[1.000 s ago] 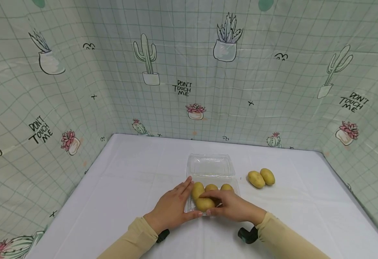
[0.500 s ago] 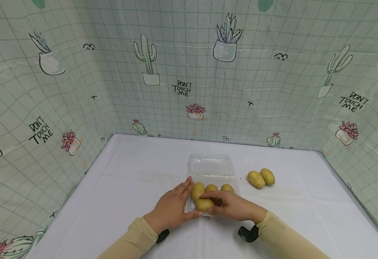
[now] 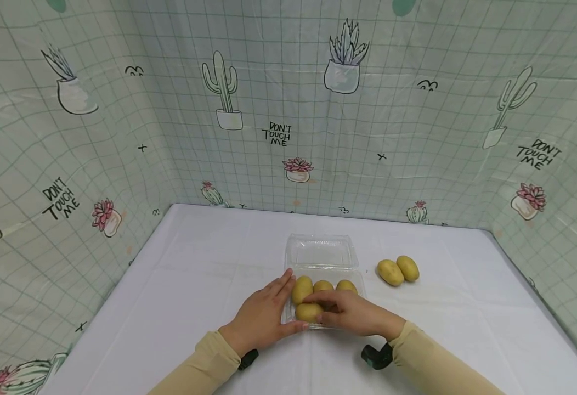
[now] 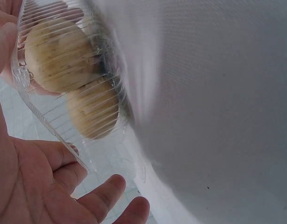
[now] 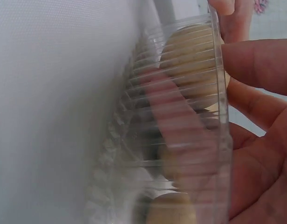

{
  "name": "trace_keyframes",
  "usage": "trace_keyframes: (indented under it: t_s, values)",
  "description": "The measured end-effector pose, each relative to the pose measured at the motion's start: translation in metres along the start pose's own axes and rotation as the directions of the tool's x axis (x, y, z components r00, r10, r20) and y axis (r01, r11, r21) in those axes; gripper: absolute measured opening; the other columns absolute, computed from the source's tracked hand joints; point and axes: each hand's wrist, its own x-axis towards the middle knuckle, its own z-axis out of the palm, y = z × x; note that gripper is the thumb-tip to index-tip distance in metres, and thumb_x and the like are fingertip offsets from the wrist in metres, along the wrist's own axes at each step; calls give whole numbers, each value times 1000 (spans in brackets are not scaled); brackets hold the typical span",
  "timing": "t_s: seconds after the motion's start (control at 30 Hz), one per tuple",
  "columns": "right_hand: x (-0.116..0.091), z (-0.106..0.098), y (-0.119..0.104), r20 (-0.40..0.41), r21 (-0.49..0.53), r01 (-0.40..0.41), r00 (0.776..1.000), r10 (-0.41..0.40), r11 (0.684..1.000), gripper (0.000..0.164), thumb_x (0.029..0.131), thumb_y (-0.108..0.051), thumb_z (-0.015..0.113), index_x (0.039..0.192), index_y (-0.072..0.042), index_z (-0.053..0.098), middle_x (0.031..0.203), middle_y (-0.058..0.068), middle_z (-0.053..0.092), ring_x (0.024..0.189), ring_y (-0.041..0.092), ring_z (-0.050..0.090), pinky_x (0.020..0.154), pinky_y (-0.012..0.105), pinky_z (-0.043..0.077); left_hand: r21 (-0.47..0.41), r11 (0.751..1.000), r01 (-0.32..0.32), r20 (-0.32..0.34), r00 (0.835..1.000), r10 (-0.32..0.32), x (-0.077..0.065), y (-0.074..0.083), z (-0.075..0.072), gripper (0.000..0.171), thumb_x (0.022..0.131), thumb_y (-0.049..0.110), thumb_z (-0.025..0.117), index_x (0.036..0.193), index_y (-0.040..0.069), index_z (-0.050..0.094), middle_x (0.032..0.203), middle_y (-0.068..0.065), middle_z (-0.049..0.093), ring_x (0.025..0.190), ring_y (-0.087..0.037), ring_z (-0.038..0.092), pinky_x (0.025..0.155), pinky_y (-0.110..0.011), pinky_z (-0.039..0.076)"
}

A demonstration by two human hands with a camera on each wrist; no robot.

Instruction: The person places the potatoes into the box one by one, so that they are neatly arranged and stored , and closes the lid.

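Note:
A clear plastic clamshell container [image 3: 322, 252] lies with its lid folded back and several potatoes in its base. My right hand [image 3: 360, 315] holds the front-left potato [image 3: 308, 313] between thumb and fingers, inside the base. One finger shows blurred through the ribbed wall in the right wrist view. My left hand [image 3: 262, 321] rests along the container's left side, fingers fairly straight and thumb at the front edge. Through the wall, the left wrist view shows two potatoes, the nearer potato [image 4: 59, 56] larger in view. My right hand covers part of the base.
Two more potatoes [image 3: 398, 271] lie together on the white tablecloth [image 3: 209, 274], right of the container. A patterned curtain [image 3: 288, 109] closes off the back and both sides. Dark wrist straps show under both wrists.
The front-left potato has shifted slightly left in the container, with my right fingers following it. My left hand has kept its place.

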Motion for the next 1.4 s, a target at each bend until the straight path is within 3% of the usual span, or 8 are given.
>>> trace_keyframes:
  t_s: [0.43, 0.67, 0.9, 1.27, 1.4]
  values:
    - [5, 6, -5, -33, -60, -13, 999, 11, 998, 38, 100, -17, 62, 135, -3, 60, 125, -1, 64, 113, 12, 58, 95, 30, 48, 18, 1000, -6, -3, 1000, 6, 0, 1, -1, 93, 92, 69, 53, 152, -1, 37, 160, -15, 28, 137, -33, 43, 104, -46, 43]
    - [2, 3, -7, -25, -8, -23, 999, 23, 1000, 38, 100, -17, 63, 136, -6, 59, 129, -1, 62, 118, 17, 59, 93, 28, 49, 15, 1000, -6, -7, 1000, 6, 0, 1, 0, 94, 92, 69, 53, 152, -1, 37, 160, -15, 28, 138, -32, 42, 104, -46, 43]
    - [-2, -2, -8, -33, -54, -6, 999, 4, 999, 39, 99, -21, 65, 135, -6, 60, 127, -2, 64, 109, 13, 62, 91, 29, 50, 18, 1000, 0, -4, 1000, 0, 1, 1, -1, 94, 92, 69, 53, 152, -1, 37, 161, -15, 27, 139, -30, 40, 105, -45, 43]
    - [-16, -14, -10, -108, -120, -3, 994, -11, 993, 36, 98, -19, 66, 132, -8, 63, 125, 2, 66, 112, 20, 61, 91, 36, 52, 3, 1000, 5, 0, 1000, -5, 0, 1, -1, 95, 92, 70, 52, 153, -1, 35, 161, -14, 26, 141, -30, 38, 105, -45, 43]
    - [-23, -22, -9, -140, -100, 2, 990, -17, 995, 35, 98, -19, 66, 132, -8, 63, 128, 4, 64, 111, 23, 63, 89, 35, 53, 12, 1000, 1, -6, 1000, -1, 0, 1, 0, 96, 91, 71, 52, 153, -1, 35, 161, -15, 26, 141, -30, 38, 105, -45, 43]
